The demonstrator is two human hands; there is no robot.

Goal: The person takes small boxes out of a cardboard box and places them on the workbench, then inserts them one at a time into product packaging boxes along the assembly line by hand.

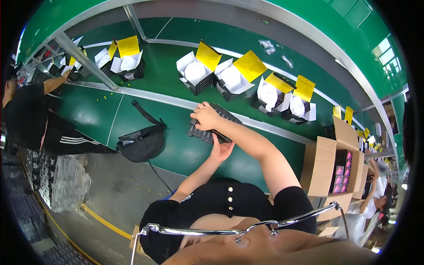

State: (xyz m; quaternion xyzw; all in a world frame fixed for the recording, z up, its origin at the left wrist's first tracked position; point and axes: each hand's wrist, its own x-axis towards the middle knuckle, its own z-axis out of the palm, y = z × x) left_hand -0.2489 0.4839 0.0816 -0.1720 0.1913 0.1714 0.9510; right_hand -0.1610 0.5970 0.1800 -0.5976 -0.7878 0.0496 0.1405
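Observation:
A black box with a ribbed-looking surface [202,134] is between my two hands, over the near edge of the green workbench. My right hand [206,117] reaches across from the right and grips the box at its upper left, fingers curled over it. From below, my left hand [222,151] holds the near side, its thumb up against the box and its other fingers partly hidden. Just beyond, on the bench's far strip, stand open black boxes [194,75] with yellow lids and white round items inside.
A black bag [142,143] with a strap lies left of my hands. An open carton [320,165] holding several dark boxes stands at the right. A metal rail [159,100] runs along the bench. At far left, a person [26,110] works; plastic-wrapped goods [68,181] stand on the floor.

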